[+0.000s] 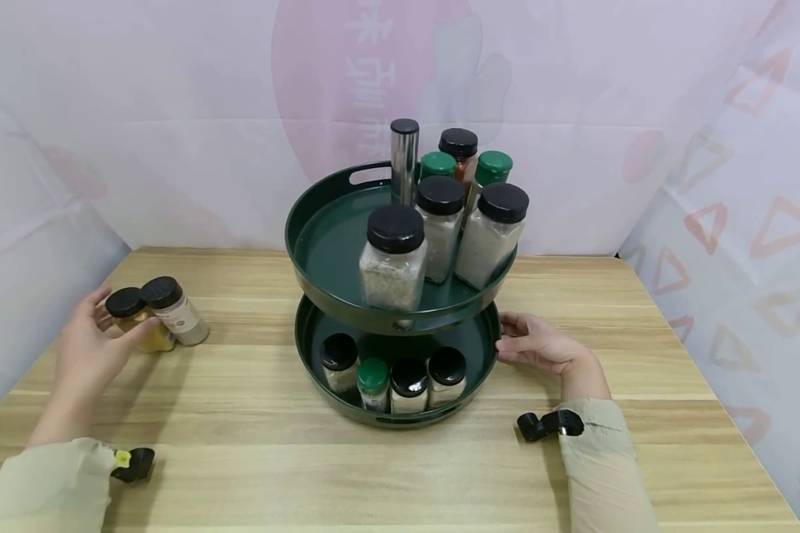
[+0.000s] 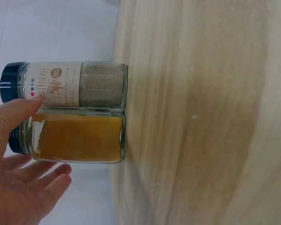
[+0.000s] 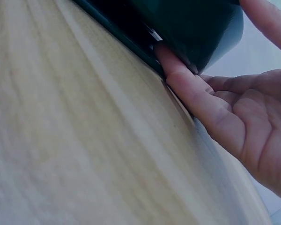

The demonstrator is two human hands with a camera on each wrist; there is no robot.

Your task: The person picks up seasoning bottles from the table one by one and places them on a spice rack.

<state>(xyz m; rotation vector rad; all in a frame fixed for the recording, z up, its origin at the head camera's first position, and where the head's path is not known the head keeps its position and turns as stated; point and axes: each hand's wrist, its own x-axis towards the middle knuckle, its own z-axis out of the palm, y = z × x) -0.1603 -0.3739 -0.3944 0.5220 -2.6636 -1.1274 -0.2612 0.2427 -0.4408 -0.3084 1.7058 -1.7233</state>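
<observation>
My left hand (image 1: 96, 348) is at a jar of yellow-brown powder (image 2: 77, 138) on the left of the table. Its thumb lies over the front near the lid of a labelled jar of greyish powder (image 2: 103, 84); the other fingers extend loosely behind the yellow-brown one. Both jars have black lids and stand side by side, touching. On the other side, my right hand (image 1: 540, 344) touches the outer wall of the lower tier of a dark green two-tier turntable rack (image 1: 400, 420). In the right wrist view one finger (image 3: 192, 89) reaches beneath the green wall (image 3: 192, 28).
The upper tier (image 1: 333, 229) holds several spice jars (image 1: 393, 274) and a silver cylinder (image 1: 404, 159), crowded toward its right side. Several smaller jars (image 1: 408, 396) line the lower tier's front. Wood table (image 1: 267, 474) surrounds the rack; a printed white curtain (image 1: 193, 163) hangs behind.
</observation>
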